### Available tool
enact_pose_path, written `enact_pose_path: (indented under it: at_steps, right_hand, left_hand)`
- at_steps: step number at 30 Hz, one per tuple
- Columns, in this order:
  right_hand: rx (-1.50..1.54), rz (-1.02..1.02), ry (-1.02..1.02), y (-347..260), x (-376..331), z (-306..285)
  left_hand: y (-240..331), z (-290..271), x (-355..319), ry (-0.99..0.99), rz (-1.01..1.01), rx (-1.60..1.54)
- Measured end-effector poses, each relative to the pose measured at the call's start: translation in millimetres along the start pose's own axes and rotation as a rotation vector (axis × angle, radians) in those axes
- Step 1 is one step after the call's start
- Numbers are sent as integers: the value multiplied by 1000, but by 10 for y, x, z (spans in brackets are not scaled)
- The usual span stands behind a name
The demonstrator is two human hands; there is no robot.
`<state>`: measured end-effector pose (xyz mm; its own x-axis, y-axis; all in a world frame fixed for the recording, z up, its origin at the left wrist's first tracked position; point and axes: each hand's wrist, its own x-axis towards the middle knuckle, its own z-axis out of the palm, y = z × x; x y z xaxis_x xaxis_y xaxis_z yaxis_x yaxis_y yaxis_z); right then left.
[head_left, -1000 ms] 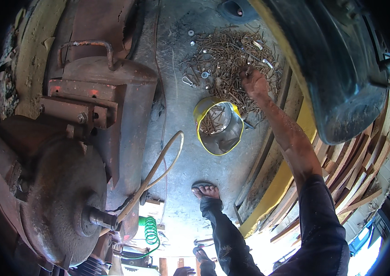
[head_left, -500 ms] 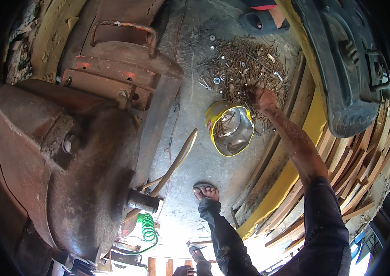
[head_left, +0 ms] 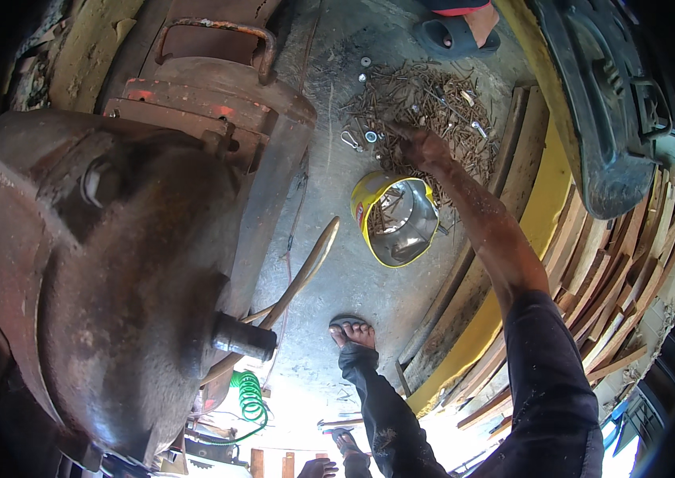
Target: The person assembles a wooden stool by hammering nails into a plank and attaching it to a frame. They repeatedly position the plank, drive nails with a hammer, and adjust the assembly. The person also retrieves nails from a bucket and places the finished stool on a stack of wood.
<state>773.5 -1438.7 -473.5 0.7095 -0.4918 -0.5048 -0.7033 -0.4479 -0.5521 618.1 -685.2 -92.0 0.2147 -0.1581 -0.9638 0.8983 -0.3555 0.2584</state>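
Note:
My right hand [head_left: 423, 150] reaches over a pile of rusty nails [head_left: 457, 99] on the floor, its index finger stretched out toward the pile's left side. I see nothing held in it. Just nearer stands a yellow-rimmed tin can [head_left: 361, 195], tilted toward me, with some nails inside. A carabiner [head_left: 351, 141] and a round washer-like piece [head_left: 371, 136] lie at the pile's left edge, and shiny bolts [head_left: 478, 128] are mixed into it. At the lower edge, my left hand [head_left: 318, 468] shows in part, fingers apart, close to my leg and away from the nails.
A large rusty machine [head_left: 130, 295] with a shaft fills the left. Another person's sandalled foot [head_left: 457, 38] is beyond the pile. Wood strips [head_left: 592, 279] and a black plastic part [head_left: 600, 111] stand at right. A curved stick [head_left: 305, 271] and green coiled hose [head_left: 250, 396] are near the machine.
My right hand has moved left across the nail pile, and its index finger now extends. The view has shifted slightly; the can stays in place.

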Motion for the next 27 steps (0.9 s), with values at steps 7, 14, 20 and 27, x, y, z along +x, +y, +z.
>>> enact_pose_path:
  at_steps: [7, 14, 20, 27]
  right_hand:
    - [840, -610, -236, 204, -217, -58]
    - [25, -55, 570, 340, 288, 333]
    - [188, 348, 337, -1068, -1189, 1149]
    - [150, 353, 294, -1196, -1627, 1380]
  left_hand:
    - [-61, -167, -61, 161, -234, -14]
    - [-19, -407, 215, 21, -208, 20]
    - [-106, -160, 116, -185, 73, 10]
    - [-134, -528, 109, -13, -52, 408]
